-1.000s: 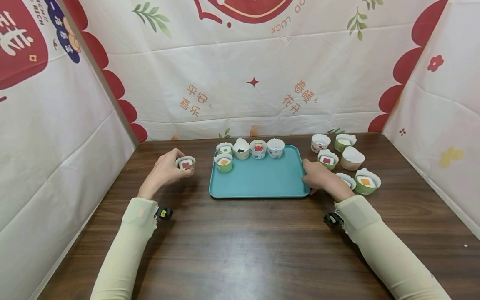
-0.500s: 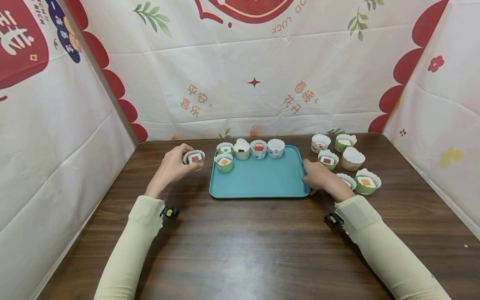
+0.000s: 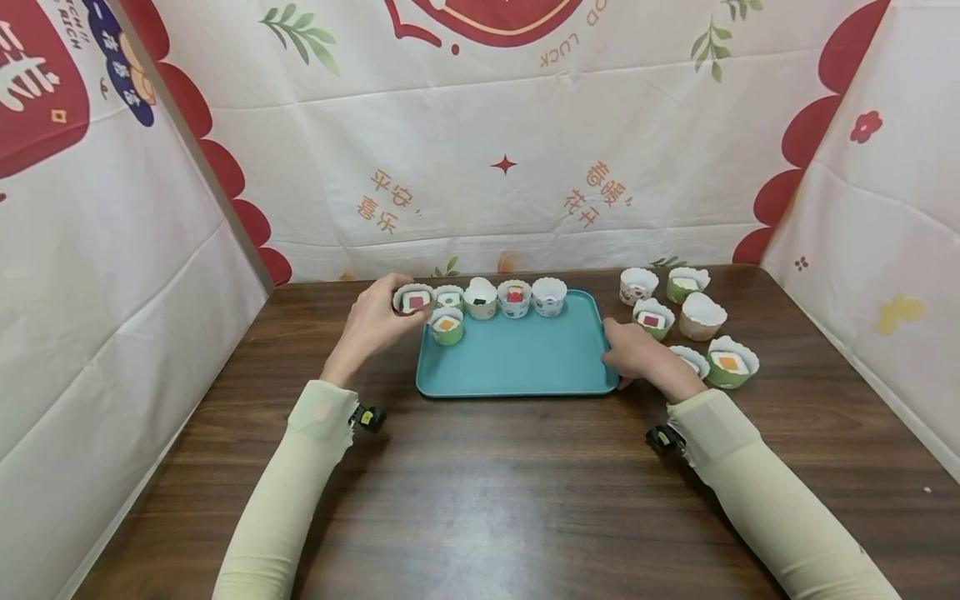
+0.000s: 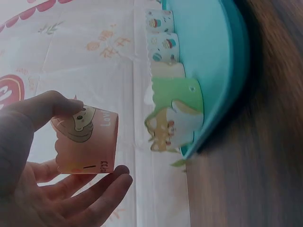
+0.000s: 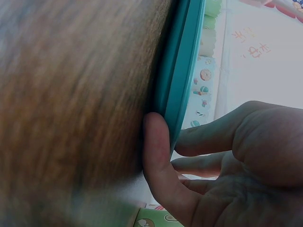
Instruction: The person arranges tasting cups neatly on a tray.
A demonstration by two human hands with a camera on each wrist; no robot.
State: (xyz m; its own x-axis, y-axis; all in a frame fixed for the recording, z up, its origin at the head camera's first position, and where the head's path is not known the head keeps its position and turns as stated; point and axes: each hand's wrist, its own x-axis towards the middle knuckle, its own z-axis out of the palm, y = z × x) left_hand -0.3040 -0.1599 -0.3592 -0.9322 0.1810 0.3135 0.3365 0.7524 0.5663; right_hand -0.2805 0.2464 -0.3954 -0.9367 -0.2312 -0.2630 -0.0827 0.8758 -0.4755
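My left hand [image 3: 373,321] pinches a pinkish paper baking cup [image 4: 97,142] with a cartoon print, thumb on one side and fingers on the other. A white square with a dark red centre sits inside it. The hand is at the back left corner of a teal tray [image 3: 525,358], beside a green cup [image 3: 450,297]. In the left wrist view the held cup is apart from the tray. At the tray's right edge my right hand [image 3: 636,348] grips the rim, a fingertip [image 5: 156,130] against the outer wall.
More filled cups stand along the tray's back edge, with a green cup holding an orange-centred piece [image 3: 447,327] in front. Several cups, one beige [image 3: 702,317], stand on the wooden table [image 3: 480,500] to the right, close to my right hand. A printed cloth [image 3: 465,167] hangs behind.
My left hand has carried the pinkish cup rightward and farther back, from the bare table to the tray's back left corner. The right hand stays at the tray's edge.
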